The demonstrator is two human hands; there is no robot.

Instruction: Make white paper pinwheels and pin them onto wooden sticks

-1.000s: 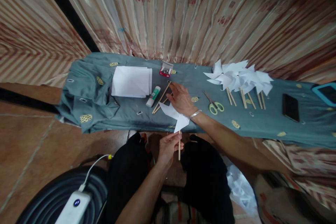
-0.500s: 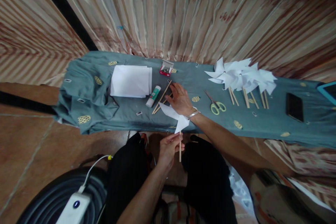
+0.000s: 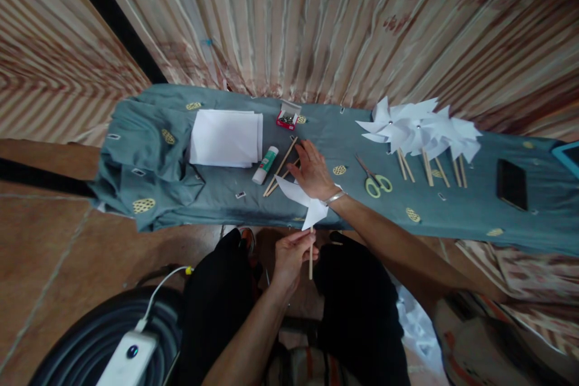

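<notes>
My left hand (image 3: 292, 255) is closed on the wooden stick of a white paper pinwheel (image 3: 302, 200), held upright over my lap near the table's front edge. My right hand (image 3: 313, 170) reaches across the grey-green cloth (image 3: 149, 157), fingers spread, resting beside loose wooden sticks (image 3: 280, 167); a silver bracelet is on that wrist. The pinwheel's blades partly cover the right wrist. A glue stick (image 3: 265, 165) lies just left of the sticks.
A stack of white paper (image 3: 226, 137), a red box of pins (image 3: 286, 116), green-handled scissors (image 3: 373, 179), several finished pinwheels (image 3: 423, 131) and a black phone (image 3: 511, 183) lie on the cloth. A power bank (image 3: 129, 359) sits on a dark round object lower left. Curtains hang behind.
Both hands keep almost the same pose; the view has shifted slightly. The right hand's fingers stay by the loose sticks.
</notes>
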